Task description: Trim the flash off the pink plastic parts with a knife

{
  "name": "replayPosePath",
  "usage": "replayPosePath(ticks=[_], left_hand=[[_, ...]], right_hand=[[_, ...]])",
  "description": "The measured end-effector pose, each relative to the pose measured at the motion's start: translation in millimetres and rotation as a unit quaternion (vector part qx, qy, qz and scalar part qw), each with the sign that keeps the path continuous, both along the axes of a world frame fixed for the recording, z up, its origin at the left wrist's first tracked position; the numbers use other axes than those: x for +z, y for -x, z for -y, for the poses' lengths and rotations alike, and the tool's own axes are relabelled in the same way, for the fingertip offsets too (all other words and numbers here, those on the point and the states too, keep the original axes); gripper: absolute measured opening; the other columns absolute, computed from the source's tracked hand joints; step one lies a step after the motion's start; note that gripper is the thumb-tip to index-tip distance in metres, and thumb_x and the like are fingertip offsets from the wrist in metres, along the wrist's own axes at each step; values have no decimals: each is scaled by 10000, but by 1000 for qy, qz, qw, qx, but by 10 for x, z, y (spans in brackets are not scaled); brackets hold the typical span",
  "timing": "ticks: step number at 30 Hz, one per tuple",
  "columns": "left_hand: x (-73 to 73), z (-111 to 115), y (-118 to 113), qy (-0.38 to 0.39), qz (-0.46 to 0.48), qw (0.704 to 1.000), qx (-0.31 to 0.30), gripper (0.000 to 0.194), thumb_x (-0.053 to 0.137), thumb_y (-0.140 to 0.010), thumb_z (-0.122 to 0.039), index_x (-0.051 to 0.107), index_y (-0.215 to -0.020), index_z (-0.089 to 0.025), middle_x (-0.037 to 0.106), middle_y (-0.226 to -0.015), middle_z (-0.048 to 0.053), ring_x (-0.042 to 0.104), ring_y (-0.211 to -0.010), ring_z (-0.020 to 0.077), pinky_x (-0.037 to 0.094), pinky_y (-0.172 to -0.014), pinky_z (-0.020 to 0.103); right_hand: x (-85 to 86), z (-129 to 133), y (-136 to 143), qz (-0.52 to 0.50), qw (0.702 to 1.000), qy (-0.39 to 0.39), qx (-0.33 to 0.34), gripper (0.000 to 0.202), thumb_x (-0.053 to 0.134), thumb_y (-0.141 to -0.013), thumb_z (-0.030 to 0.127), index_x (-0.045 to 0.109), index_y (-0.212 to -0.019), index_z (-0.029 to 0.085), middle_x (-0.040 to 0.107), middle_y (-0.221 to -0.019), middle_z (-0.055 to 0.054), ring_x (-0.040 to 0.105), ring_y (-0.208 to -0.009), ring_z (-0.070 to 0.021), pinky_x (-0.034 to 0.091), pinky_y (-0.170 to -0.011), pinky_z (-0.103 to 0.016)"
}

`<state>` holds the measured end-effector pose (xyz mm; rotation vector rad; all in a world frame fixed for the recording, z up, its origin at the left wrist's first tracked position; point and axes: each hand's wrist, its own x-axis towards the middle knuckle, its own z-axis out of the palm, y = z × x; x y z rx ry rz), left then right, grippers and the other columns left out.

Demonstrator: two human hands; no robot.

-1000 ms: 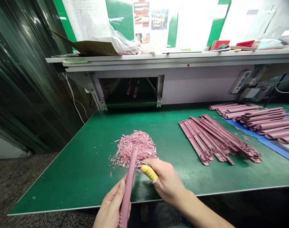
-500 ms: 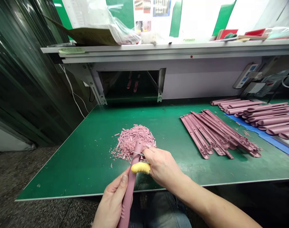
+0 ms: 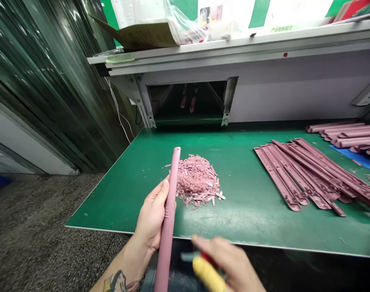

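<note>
Pink strip (image 3: 170,211): long, narrow, smooth moulded plastic, dusty rose, small ribbed marks mid-length, far end rounded with tiny hole. Left hand (image 3: 153,217) clasps strip around middle, thumb along its side, over front edge of green desk (image 3: 136,170). Strip's far end just left of shavings pile (image 3: 197,180). Right hand (image 3: 230,265), blurred, nearer than pile, closed around yellow-handled tool (image 3: 207,273).
</note>
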<state>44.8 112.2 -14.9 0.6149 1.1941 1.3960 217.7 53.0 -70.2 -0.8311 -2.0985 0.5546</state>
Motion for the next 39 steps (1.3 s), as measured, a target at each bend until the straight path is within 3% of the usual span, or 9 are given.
replayPosePath(ticks=[3,6,14,22,29,34,37,39], left_hand=[[-27,79,-59,3,-14,1000,-7,439,627,-819,-492,646,-1167,-225,458,-505,-60,364,-427,44,304,-379,125],[-33,132,-111,9,-28,999,-12,453,630,-818,-489,649,-1176,-212,476,-484,-55,380,-436,47,299,-385,120],[-6,227,-207,19,-19,999,-26,424,696,-769,-454,683,-1129,-231,493,-514,-67,377,-416,37,323,-389,127],[3,364,-330,48,-7,996,-72,493,711,-746,-445,666,-1173,-204,448,-431,-63,330,-348,68,257,-315,179],[-48,494,-401,72,40,992,-95,541,718,-715,-512,648,-1165,-220,425,-499,-59,326,-392,68,288,-347,178],[-109,490,-279,54,59,992,-93,570,804,-660,-365,597,-1180,-260,556,-789,-20,372,-480,30,301,-371,121],[-133,458,-209,83,27,992,-90,438,717,-742,-392,638,-1123,-191,559,-714,-12,464,-506,71,389,-399,160],[-138,459,-207,98,22,991,-90,452,716,-732,-437,652,-1098,-179,548,-653,-22,466,-462,73,385,-377,167]], right_hand=[[116,-261,4,-80,995,26,-46,227,579,-907,275,651,-1104,186,690,-800,-53,628,-680,-164,499,-604,-278],[136,-326,44,-85,995,14,-55,215,628,-866,215,680,-1070,175,702,-823,-63,630,-710,-180,496,-638,-301],[150,-348,-2,-79,993,7,-87,210,621,-859,205,700,-1051,176,711,-797,-59,617,-677,-176,485,-624,-307],[441,-629,-149,-107,983,-34,-142,176,625,-840,193,728,-983,179,731,-814,-39,627,-690,-161,491,-628,-284],[504,-973,-347,-166,958,-12,-232,209,601,-883,285,711,-1037,197,717,-917,-53,649,-802,-176,506,-714,-277],[429,-908,-402,-118,978,37,-165,281,402,-976,293,650,-1065,194,648,-766,-15,603,-706,-149,465,-636,-244],[378,-792,-314,-45,993,25,-105,272,432,-969,363,636,-1026,192,656,-830,-32,593,-735,-154,444,-657,-248],[376,-757,-234,10,995,12,-101,345,455,-948,476,633,-988,183,648,-804,-40,581,-711,-162,422,-630,-250]])
